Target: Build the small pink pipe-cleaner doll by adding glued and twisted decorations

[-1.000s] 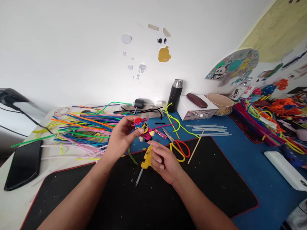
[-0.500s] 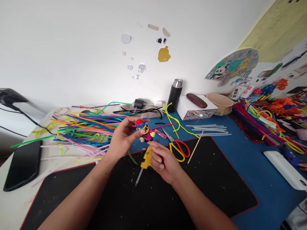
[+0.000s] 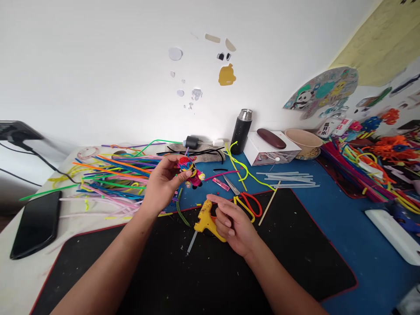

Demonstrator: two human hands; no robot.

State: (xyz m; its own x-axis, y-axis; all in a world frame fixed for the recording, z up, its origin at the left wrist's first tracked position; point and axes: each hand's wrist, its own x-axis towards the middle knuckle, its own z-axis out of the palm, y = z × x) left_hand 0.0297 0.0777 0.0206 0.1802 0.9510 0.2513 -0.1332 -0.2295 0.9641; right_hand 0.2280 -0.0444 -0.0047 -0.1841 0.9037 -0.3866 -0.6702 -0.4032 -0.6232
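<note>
I have the left hand (image 3: 162,186) pinching a small multicoloured figurine (image 3: 195,178) between thumb and fingers, held up ahead of the right hand and a little to its left, apart from it. The right hand (image 3: 239,228) has its fingers loosely curled and the index finger reaching forward; I cannot tell whether it closes on anything. Its fingertips overlap a yellow glue gun (image 3: 204,218) in my view, and whether they touch it is unclear. A glue stick (image 3: 192,243) pokes out of the gun toward me, over the black mat (image 3: 183,280) below both hands. Just beyond the right hand I see scissors (image 3: 233,185) with red and yellow handles, and to its right a thin wooden stick (image 3: 269,203). Left of the left hand, coloured pipe cleaners (image 3: 114,177) lie heaped on the tabletop (image 3: 19,280), with a phone (image 3: 36,223) farther left.
</note>
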